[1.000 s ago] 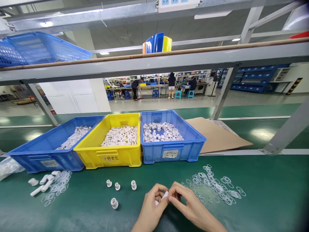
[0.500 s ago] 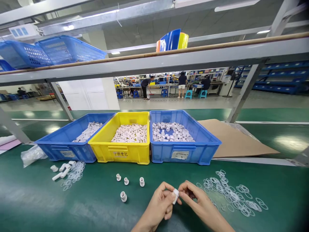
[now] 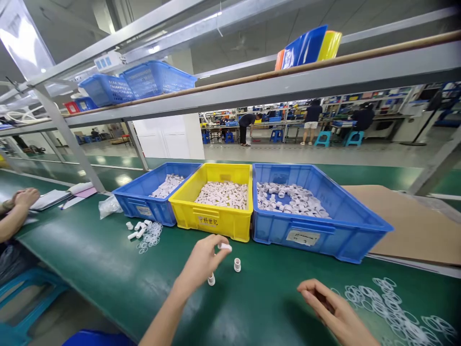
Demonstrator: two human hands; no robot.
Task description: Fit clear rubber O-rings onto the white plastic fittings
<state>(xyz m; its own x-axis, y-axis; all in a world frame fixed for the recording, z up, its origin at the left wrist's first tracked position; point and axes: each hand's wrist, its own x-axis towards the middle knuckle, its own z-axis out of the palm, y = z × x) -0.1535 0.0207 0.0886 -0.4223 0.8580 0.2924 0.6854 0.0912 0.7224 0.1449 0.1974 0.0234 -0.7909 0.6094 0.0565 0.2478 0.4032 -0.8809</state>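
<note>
Mid-frame, your left hand [image 3: 201, 259] has the fitting [image 3: 225, 247] pinched at its fingertips, long axis roughly sideways across the picture, dipping a touch to the right. Just below and right of it, the upright piece [image 3: 237, 265] stands on the table [image 3: 266, 307]; that left hand is clearly nearer. Your right hand [image 3: 326, 307], lower right, hangs well apart, fingers curled beside the rings [image 3: 391, 310]; whether they grip anything, you can't tell from here.

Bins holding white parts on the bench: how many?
3, side by side: a blue bin at the picture's left, a yellow bin in the middle, a larger-looking blue bin at the right. All three show plainly; none looks hidden.
</note>
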